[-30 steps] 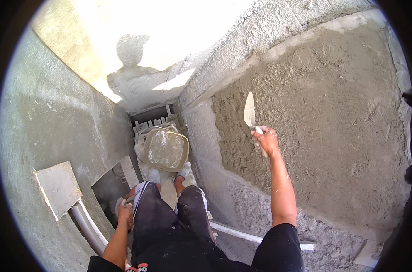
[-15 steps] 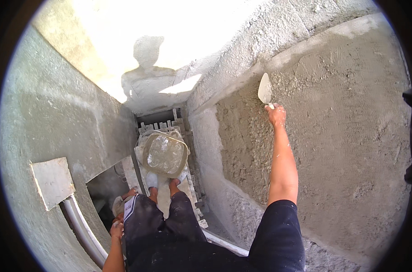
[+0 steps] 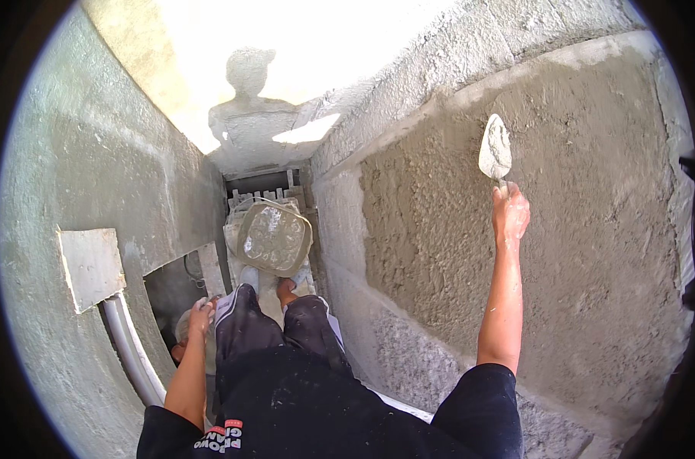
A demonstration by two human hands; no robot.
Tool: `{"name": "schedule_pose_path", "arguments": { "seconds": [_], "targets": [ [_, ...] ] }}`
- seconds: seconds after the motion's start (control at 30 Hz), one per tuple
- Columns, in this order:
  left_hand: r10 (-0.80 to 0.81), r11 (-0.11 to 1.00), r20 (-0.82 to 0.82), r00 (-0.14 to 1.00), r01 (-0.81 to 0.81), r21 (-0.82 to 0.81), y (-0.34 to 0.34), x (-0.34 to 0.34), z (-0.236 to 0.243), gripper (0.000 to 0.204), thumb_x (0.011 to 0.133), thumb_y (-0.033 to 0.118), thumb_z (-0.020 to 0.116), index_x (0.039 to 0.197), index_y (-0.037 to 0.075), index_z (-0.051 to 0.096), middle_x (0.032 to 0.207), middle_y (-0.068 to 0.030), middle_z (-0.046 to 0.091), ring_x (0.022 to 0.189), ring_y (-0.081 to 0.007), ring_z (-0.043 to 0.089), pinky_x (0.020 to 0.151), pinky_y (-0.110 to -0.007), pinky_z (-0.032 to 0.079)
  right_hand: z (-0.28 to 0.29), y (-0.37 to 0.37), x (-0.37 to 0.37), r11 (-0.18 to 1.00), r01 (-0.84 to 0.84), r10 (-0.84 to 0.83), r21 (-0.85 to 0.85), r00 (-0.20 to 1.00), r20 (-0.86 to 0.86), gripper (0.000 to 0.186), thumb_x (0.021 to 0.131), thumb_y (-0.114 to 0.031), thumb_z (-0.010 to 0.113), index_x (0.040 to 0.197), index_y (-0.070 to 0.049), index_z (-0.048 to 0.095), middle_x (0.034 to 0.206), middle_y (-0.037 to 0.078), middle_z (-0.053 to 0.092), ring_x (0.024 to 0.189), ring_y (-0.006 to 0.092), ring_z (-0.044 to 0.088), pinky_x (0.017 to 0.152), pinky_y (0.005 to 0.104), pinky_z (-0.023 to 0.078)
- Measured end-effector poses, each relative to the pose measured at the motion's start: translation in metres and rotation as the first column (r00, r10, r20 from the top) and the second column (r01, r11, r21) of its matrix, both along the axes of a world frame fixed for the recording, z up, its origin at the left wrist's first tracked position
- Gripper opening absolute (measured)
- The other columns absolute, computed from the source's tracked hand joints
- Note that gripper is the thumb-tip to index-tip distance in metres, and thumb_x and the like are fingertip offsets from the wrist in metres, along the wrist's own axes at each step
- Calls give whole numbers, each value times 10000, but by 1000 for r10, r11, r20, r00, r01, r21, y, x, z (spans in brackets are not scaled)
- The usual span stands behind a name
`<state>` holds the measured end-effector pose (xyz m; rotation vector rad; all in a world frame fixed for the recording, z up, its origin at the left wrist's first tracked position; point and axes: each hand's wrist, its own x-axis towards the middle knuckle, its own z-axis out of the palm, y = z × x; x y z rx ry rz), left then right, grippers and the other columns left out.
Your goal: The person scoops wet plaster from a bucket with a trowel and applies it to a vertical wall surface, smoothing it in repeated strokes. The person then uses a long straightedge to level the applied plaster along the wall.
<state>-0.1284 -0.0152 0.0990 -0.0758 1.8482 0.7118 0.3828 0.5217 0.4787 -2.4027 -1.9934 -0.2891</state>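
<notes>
One trowel point(image 3: 488, 157), blade pointing away from you and smeared with mortar point(image 3: 499, 145), in front of the rough plaster point(image 3: 592, 222) to your right; contact unclear. One right hand point(image 3: 511, 214), yours, fingers wrapped around its handle. One left hand point(image 3: 202, 314), yours, beside your left thigh point(image 3: 244, 325); finger grip cannot be told. One squarish bucket point(image 3: 307, 245) beyond your feet point(image 3: 287, 290), containing grey mix.

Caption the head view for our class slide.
Right hand holding a mortar-smeared trowel before a rough grey wall, bucket near the feet.
</notes>
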Motion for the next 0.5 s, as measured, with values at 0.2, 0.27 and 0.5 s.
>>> {"name": "schedule_pose_path", "arguments": {
  "seconds": [0.2,0.27,0.5],
  "targets": [
    [120,986,82,989,-110,-124,-69,21,-4,470,978,221,640,1423,107,546,1062,4,670,795,-125,655,651,-296,496,-86,-14,-53,951,-268,182,-153,887,-424,403,907,-309,747,1206,-43,710,1092,191,744,1010,368,714,880,463,549],
    [172,969,25,985,-164,-182,-90,33,8,474,975,217,636,1424,93,549,1054,-9,674,780,-134,659,638,-295,498,-135,-11,-66,894,-425,221,-140,693,-686,367,886,-272,801,1150,-29,731,943,96,761,818,204,714,764,371,561],
    [188,936,-35,981,-190,-295,-128,54,52,509,988,248,619,1469,127,507,1119,-15,671,873,-148,661,721,-335,516,-182,87,-52,833,-205,-328,-514,566,-757,252,935,-230,740,1092,-33,725,746,32,692,543,112,603,474,292,498]
  ]
}}
